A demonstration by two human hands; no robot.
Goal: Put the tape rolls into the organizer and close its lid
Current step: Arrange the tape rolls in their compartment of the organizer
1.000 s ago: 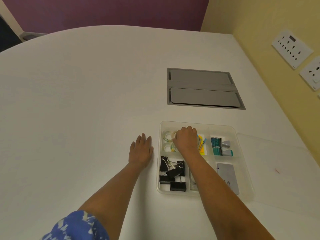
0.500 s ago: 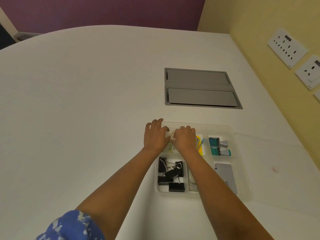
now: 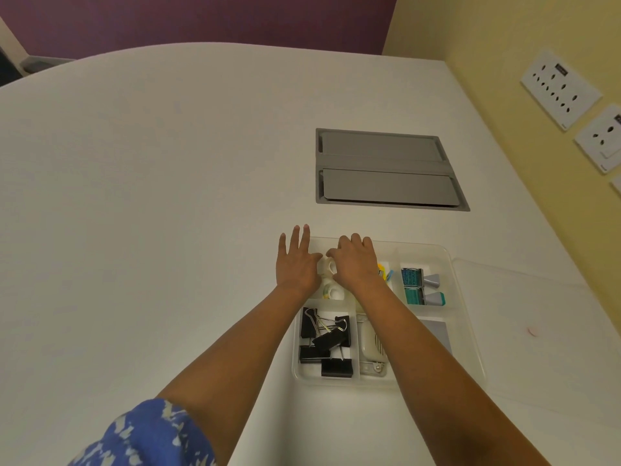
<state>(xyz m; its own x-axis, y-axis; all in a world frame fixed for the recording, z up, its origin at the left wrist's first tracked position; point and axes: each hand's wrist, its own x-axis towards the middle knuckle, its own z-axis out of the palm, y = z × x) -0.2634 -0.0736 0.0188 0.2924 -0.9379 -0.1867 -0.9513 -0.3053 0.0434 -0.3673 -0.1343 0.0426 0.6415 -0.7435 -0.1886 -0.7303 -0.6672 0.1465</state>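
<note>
Nearest, binder clips (image 3: pixel 325 344) filled the organizer (image 3: pixel 465 317) front-left compartment. Beyond, tape rolls (image 3: pixel 331 280) sat in the rear-left compartment, left hand (image 3: pixel 295 264) spread flat, right hand (image 3: pixel 357 264) curled, apparently seating them. Lid (image 3: pixel 544 331) lay open rightward.

Your table (image 3: pixel 168 183) is plain white; its inset hatch (image 3: pixel 386 169) is grey. The organizer (image 3: pixel 467 317) and its lid (image 3: pixel 537 331) are clear plastic. Your tape rolls (image 3: pixel 331 279) read translucent white, one with a yellow-green edge. The binder clips (image 3: pixel 327 341) are black with silver wire handles. The stamps (image 3: pixel 421 285) show teal and grey. Your sleeve (image 3: pixel 144 435) is blue with a pale, irregular print. Walls: purple at the back, yellow at right, with white sockets (image 3: pixel 561 89).
</note>
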